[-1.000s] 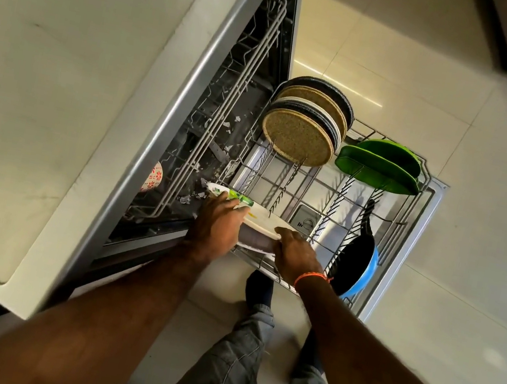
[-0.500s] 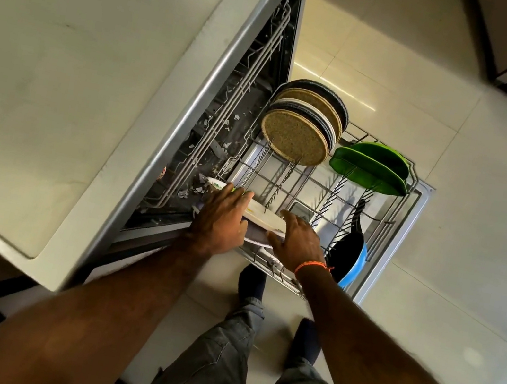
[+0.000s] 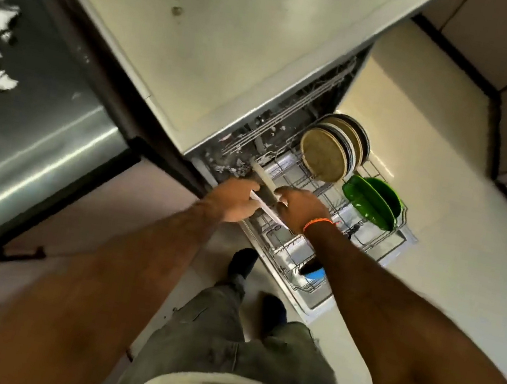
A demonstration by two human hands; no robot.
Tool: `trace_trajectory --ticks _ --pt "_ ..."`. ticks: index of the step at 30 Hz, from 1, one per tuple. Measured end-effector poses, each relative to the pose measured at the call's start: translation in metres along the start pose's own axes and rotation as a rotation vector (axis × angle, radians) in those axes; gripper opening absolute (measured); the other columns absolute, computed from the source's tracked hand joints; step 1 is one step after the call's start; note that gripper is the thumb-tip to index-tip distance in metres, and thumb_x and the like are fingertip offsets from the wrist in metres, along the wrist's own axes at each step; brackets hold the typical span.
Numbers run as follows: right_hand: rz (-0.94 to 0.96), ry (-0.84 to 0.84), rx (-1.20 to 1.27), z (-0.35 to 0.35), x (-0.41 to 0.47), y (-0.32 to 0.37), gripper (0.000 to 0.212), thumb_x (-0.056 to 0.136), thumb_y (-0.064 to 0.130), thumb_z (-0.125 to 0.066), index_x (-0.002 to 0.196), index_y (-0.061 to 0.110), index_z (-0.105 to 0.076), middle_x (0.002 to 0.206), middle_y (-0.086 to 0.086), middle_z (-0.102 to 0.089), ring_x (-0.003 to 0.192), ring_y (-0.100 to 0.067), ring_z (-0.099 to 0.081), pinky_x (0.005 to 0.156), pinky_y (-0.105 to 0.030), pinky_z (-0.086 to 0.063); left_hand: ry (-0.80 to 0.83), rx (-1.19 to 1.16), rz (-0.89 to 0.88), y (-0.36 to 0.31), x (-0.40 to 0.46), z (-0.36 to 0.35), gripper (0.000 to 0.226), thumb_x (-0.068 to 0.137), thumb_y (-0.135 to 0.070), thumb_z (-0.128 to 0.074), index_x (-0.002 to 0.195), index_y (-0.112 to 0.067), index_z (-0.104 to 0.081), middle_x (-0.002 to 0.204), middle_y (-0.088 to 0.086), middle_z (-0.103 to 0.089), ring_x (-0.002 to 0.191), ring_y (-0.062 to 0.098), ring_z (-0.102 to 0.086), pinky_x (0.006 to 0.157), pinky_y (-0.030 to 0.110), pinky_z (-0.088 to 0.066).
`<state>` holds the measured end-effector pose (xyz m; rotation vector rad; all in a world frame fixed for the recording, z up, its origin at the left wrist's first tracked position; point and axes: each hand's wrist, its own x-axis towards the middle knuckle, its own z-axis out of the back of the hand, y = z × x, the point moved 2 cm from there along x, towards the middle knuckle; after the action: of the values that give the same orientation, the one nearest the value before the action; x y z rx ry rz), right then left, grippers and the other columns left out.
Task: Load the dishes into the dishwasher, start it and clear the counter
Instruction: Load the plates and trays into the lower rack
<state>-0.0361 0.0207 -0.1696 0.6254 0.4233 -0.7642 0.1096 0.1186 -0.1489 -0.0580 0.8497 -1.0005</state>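
Note:
The dishwasher's lower rack [image 3: 381, 245] is pulled out over the open door. Both my hands hold a white plate [image 3: 265, 184] on edge at the rack's near-left end. My left hand [image 3: 237, 200] grips its left side, and my right hand [image 3: 301, 208], with an orange wristband, grips its right side. Several round tan and dark-rimmed plates [image 3: 324, 155] stand upright at the rack's far end. Two green plates [image 3: 371, 199] stand to their right. A dark pan with a blue rim [image 3: 313, 270] sits at the rack's near corner.
The pale counter top [image 3: 212, 32] covers the dishwasher's body. A steel appliance front [image 3: 14, 156] stands to the left. My legs and dark socks [image 3: 243, 262] are on the pale tiled floor [image 3: 456, 261] beside the open door. Cabinet bases run along the upper right.
My head has moved back and turned, so the rack looks smaller and farther. The white plate has tipped from nearly flat onto its edge between my hands.

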Motion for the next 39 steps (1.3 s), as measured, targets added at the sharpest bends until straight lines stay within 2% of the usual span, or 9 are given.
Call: trace_trajectory --ticks 6,10,14,16,20,23,29,35,39 --pt "0.367 0.047 -0.247 0.017 -0.054 0.092 0.04 0.095 0.034 -0.048 0.134 0.031 -0.056 0.125 -0.012 -0.066 0.112 -0.036 -0.062 0.09 -0.042 -0.053 -0.198 -0.165 0.179 0.032 -0.12 -0.01 0.046 0.095 -0.037 -0.062 0.133 -0.013 -0.062 0.132 0.013 -0.065 0.123 0.031 -0.06 0.103 0.038 -0.047" --pt "0.599 0.042 -0.299 0.011 -0.087 0.155 0.044 0.093 0.028 -0.044 0.135 0.03 -0.057 0.128 -0.011 -0.066 0.114 -0.036 -0.062 0.094 -0.044 -0.051 -0.317 -0.199 0.296 0.062 -0.196 -0.03 0.033 0.098 -0.033 -0.055 0.119 -0.01 -0.064 0.123 0.014 -0.067 0.113 0.038 -0.063 0.092 0.039 -0.047" --pt "0.758 0.073 -0.433 -0.001 -0.115 0.213 0.044 0.097 0.027 -0.05 0.141 0.026 -0.054 0.135 -0.005 -0.063 0.123 -0.03 -0.057 0.098 -0.036 -0.045 -0.442 -0.27 0.465 0.087 -0.271 -0.046 0.036 0.097 -0.03 -0.06 0.128 -0.012 -0.061 0.128 0.011 -0.066 0.116 0.034 -0.062 0.093 0.037 -0.049" --pt "0.862 0.096 -0.492 -0.019 -0.138 0.253 0.044 0.096 0.03 -0.05 0.14 0.03 -0.053 0.134 -0.006 -0.063 0.122 -0.031 -0.059 0.099 -0.039 -0.047 -0.541 -0.322 0.574 0.102 -0.325 -0.056 0.044 0.096 -0.032 -0.062 0.136 -0.013 -0.059 0.131 0.01 -0.065 0.119 0.033 -0.061 0.097 0.036 -0.049" --pt "1.029 0.134 -0.569 -0.052 -0.176 0.323 0.04 0.096 0.037 -0.05 0.136 0.036 -0.053 0.132 -0.003 -0.064 0.119 -0.031 -0.061 0.096 -0.044 -0.051 -0.69 -0.432 0.732 0.135 -0.412 -0.08 0.045 0.094 -0.031 -0.064 0.135 -0.013 -0.062 0.132 0.01 -0.066 0.122 0.031 -0.061 0.102 0.037 -0.049" --pt "1.184 0.139 -0.613 -0.079 -0.208 0.368 0.042 0.097 0.035 -0.05 0.139 0.035 -0.051 0.134 0.002 -0.063 0.121 -0.027 -0.059 0.098 -0.042 -0.05 -0.779 -0.525 0.846 0.153 -0.469 -0.098 0.046 0.093 -0.035 -0.063 0.136 -0.02 -0.06 0.135 0.004 -0.065 0.121 0.025 -0.062 0.102 0.035 -0.05" --pt "1.414 0.182 -0.664 -0.141 -0.268 0.447 0.045 0.096 0.034 -0.051 0.141 0.032 -0.05 0.135 0.003 -0.063 0.122 -0.026 -0.059 0.1 -0.045 -0.05 -0.984 -0.62 1.032 0.178 -0.564 -0.139 0.049 0.094 -0.034 -0.066 0.14 -0.019 -0.058 0.136 0.003 -0.065 0.123 0.02 -0.062 0.104 0.032 -0.048" --pt "1.591 0.203 -0.682 -0.212 -0.336 0.514 0.044 0.096 0.034 -0.054 0.14 0.03 -0.052 0.138 0.0 -0.061 0.124 -0.026 -0.058 0.102 -0.044 -0.049 -1.184 -0.616 1.165 0.196 -0.651 -0.185 0.034 0.091 -0.03 -0.065 0.123 -0.02 -0.068 0.12 0.004 -0.071 0.113 0.026 -0.065 0.094 0.035 -0.053" --pt "1.664 0.206 -0.722 -0.262 -0.378 0.552 0.043 0.095 0.035 -0.055 0.138 0.031 -0.054 0.137 -0.002 -0.061 0.124 -0.027 -0.057 0.103 -0.042 -0.047 -1.315 -0.622 1.243 0.208 -0.7 -0.214 0.049 0.092 -0.031 -0.067 0.139 -0.019 -0.059 0.135 0.004 -0.065 0.124 0.022 -0.059 0.107 0.035 -0.045"
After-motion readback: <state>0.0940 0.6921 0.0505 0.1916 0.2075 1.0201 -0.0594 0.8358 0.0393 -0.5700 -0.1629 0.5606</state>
